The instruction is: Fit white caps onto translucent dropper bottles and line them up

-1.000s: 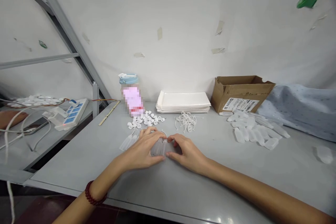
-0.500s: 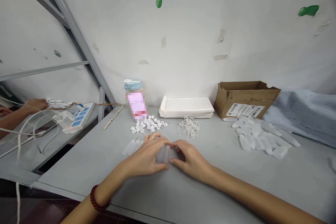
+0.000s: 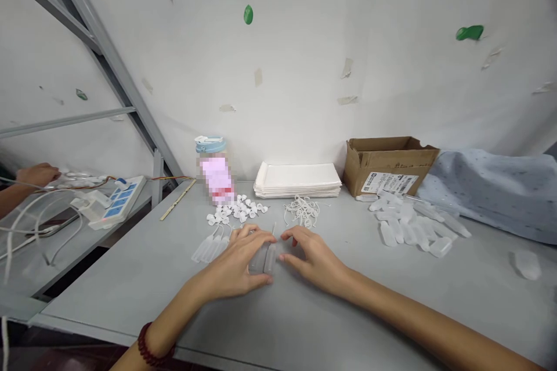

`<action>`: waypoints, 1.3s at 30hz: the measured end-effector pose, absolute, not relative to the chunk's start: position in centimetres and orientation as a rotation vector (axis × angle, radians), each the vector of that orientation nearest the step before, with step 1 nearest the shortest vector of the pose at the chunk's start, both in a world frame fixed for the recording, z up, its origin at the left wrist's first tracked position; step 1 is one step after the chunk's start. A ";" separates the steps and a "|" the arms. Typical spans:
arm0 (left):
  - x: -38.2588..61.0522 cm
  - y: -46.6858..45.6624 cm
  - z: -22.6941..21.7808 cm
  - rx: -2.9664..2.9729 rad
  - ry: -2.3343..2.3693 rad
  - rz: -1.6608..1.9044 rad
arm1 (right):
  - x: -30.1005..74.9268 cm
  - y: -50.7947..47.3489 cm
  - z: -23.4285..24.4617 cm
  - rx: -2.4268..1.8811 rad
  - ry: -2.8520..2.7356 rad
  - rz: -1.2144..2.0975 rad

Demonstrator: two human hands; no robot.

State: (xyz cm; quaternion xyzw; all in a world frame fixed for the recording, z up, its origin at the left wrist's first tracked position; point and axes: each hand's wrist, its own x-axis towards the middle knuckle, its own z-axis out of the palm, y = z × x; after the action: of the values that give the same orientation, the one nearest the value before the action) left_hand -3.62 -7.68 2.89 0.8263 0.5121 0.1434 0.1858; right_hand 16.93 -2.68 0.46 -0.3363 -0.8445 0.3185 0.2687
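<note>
Both my hands rest on the grey table (image 3: 304, 319) around a small clear plastic piece (image 3: 263, 258), seemingly two little bottles side by side. My left hand (image 3: 237, 264) curls over its left side, fingers touching it. My right hand (image 3: 315, 258) lies just right of it with fingers loosely spread, fingertips near its edge. Several clear dropper bottles (image 3: 209, 246) lie left of my left hand. Small white caps (image 3: 237, 211) and a heap of white loops (image 3: 301, 211) sit just beyond.
A stack of white trays (image 3: 298, 179), a blue-lidded jar (image 3: 213, 171) and an open cardboard box (image 3: 389, 165) stand by the wall. Several clear bottles (image 3: 411, 226) lie at right, next to blue cloth (image 3: 491, 185). Another person's hand (image 3: 37, 175) and a power strip (image 3: 117, 200) are at left.
My right hand has drawn slightly away from the plastic piece and its fingers have loosened. The view shifted a little. The other person's hand at left moved.
</note>
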 end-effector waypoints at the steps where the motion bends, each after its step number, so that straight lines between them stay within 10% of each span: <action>1: -3.5 -7.6 2.9 2.336 1.431 0.394 | 17.0 -2.6 0.5 -0.905 -2.275 0.857; 16: -3.2 -8.2 3.1 2.240 1.453 0.702 | 15.6 -3.0 0.7 -0.762 -1.531 1.924; 39: -3.9 -7.4 4.9 2.537 1.412 0.223 | 14.9 -3.3 0.2 -0.932 -1.479 1.858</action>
State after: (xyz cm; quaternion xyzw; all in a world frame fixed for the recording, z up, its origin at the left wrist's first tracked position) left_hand -3.88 -7.44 4.93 0.8656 0.4816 0.0761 0.1145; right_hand 14.87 -3.26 0.18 -0.3494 -0.5548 0.6967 0.2910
